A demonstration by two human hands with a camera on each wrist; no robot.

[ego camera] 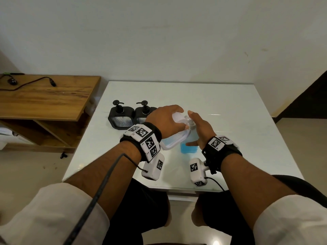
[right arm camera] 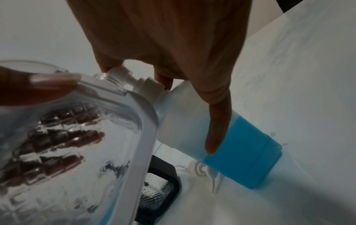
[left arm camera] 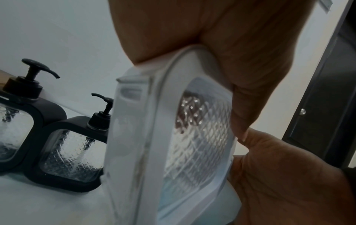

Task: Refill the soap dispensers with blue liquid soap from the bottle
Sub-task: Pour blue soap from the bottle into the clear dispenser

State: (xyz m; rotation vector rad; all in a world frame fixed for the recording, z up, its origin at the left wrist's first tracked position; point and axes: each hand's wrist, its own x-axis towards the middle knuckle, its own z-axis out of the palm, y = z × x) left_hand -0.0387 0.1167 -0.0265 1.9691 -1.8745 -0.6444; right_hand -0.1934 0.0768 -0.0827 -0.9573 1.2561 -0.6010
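My left hand (ego camera: 164,117) grips a white-framed clear dispenser (ego camera: 174,138) and holds it tilted, its open neck against the spout of the blue soap bottle (ego camera: 188,148). A little pale blue liquid lies in its lower corner. My right hand (ego camera: 200,128) is on the bottle: fingers curl over the white pump head, thumb lies along the side. The right wrist view shows the bottle (right arm camera: 240,144) about half full, standing on the table beside the dispenser (right arm camera: 77,144). In the left wrist view my left hand (left arm camera: 192,38) wraps the dispenser (left arm camera: 192,137).
Two black pump dispensers (ego camera: 120,117) (ego camera: 143,114) stand side by side behind my left hand on the white table (ego camera: 230,121). A loose white pump (right arm camera: 204,170) lies on the table by the bottle's base. A wooden shelf unit (ego camera: 44,96) with a cable stands to the left.
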